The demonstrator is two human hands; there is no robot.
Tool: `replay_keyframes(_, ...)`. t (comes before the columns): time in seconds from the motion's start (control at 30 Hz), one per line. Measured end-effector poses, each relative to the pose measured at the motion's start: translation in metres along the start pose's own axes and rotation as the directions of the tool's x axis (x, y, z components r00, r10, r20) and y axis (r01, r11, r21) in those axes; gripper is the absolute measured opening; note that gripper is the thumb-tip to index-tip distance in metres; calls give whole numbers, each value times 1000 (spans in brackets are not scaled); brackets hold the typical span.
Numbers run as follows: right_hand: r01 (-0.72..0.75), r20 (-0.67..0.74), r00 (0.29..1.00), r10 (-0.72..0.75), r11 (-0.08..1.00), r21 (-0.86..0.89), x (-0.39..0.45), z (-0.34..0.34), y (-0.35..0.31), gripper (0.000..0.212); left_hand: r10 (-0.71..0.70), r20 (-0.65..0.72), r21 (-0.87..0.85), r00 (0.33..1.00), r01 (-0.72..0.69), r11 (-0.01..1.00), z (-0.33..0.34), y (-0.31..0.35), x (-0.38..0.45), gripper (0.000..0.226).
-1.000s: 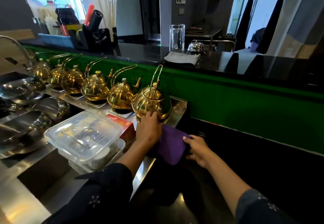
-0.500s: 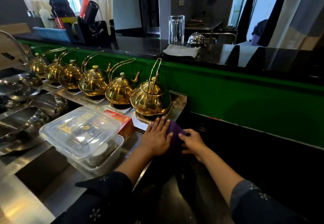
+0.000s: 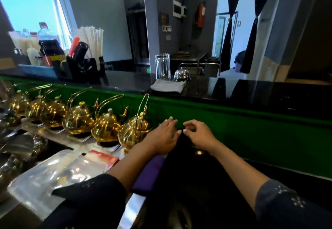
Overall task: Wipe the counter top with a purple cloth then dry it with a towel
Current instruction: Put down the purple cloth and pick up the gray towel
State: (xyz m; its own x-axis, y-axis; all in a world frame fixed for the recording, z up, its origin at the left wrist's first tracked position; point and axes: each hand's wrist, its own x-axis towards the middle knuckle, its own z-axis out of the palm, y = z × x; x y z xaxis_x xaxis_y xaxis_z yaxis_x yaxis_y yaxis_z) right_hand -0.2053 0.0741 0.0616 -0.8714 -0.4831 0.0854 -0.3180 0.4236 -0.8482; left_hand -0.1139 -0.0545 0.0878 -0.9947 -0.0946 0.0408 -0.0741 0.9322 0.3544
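Judged early in the task: wiping barely under way, drying not begun, no wet streaks or cleaned patch discernible on the dark desk [image 3: 233, 184]. Along the steel left portion, a row of brass kettles [image 3: 106, 126] ranged against the green back wall [image 3: 251, 131], clear lidded containers [image 3: 59, 171] and a red box [image 3: 106, 158] nearer the front edge. Left hand [image 3: 163, 137] laid flat, fingers spread and reaching toward the green wall, just beside the rightmost kettle; whether pressing on cloth or on bare surface, impossible to tell, since the area under the palm looked only dark. Purple cloth [image 3: 149, 175] seen as a strip under and beside the left forearm, lying along the seam between the steel part and the black part of the desk, running back toward the hands; far end lost in shadow. Right hand [image 3: 199, 135] loosely curled, thumb and forefinger drawn together as if pinching something dark at the back edge of the desk, possibly a corner of the cloth, not clear enough to confirm. Higher up, on the raised black ledge, a folded grey towel [image 3: 168, 86] resting untouched beside a glass [image 3: 162, 66] and a small steel bell [image 3: 181, 75], well apart from both hands. Left to do, by this reckoning: nearly all the wiping, then fetching that towel and drying.
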Motion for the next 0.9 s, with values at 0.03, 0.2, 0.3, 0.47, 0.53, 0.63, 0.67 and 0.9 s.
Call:
replay_keyframes(0.03, 44, -32, 998, -45, 999, -26, 7, -9, -11, 26, 23, -32, 12, 999, -22, 1000, -13, 7, 11, 59)
replay_keyframes(0.2, 190, -104, 972, -210, 966, -176, 39, -46, -58, 26, 59, -168, 140, 984, -36, 990, -75, 22, 59, 62)
replay_keyframes(0.3, 230, -100, 956, -275, 919, -320, 59, -55, -73, 27, 43, -170, 260, 984, 2, 966, -96, 9, 86, 72)
replay_keyframes(0.47, 264, 20, 955, -296, 819, -509, 92, -47, -82, 47, 21, -79, 399, 997, 12, 917, -104, -20, 127, 90)
replay_keyframes(0.53, 285, 88, 953, -291, 755, -590, 103, -40, -79, 60, -14, -16, 403, 1000, 19, 915, -101, -32, 136, 93)
replay_keyframes(0.63, 306, 141, 946, -292, 661, -685, 115, -27, -70, 70, -38, 3, 420, 999, 34, 907, -95, -49, 145, 87)
replay_keyframes(0.67, 313, 136, 941, -309, 647, -696, 117, -24, -67, 71, -22, -23, 421, 999, 30, 907, -93, -52, 146, 82)
replay_keyframes(0.9, 352, -58, 867, -495, 691, -632, 102, -35, -66, 27, 92, -129, 395, 987, -34, 918, -92, -54, 130, 59)
